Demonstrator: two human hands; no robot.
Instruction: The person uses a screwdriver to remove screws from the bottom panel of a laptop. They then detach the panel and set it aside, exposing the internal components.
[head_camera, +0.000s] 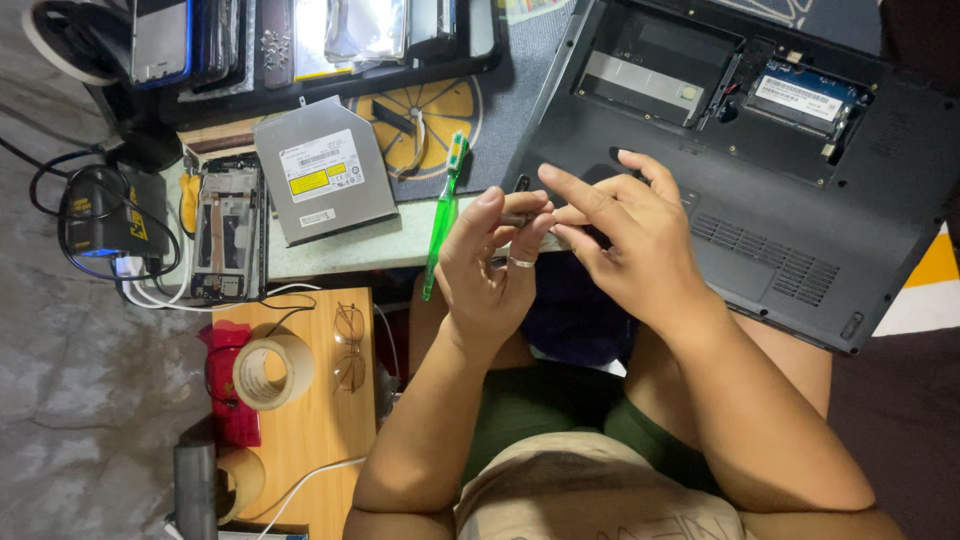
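A dark laptop (760, 200), turned underside up with its bottom bays uncovered, fills the upper right of the frame and rests across the person's lap. A silver optical drive (322, 170) lies left of centre near the top, on a pale surface beside an orange-and-black mat (440, 105). Left of the drive sits an opened phone (227, 228) with its insides showing. In the lower left a wooden board (320, 420) carries a roll of tape (272, 371) and a pair of glasses (348, 345).

At centre, both hands meet over the laptop's near edge. The right hand (630, 235) has its fingers half spread, forefinger and thumb pinching one end of a small dark slim part (522, 218). The left hand (490, 265), a ring on one finger, closes its thumb and fingertips on the other end. Just left of the left hand a green toothbrush (442, 215) stands nearly upright in the frame.
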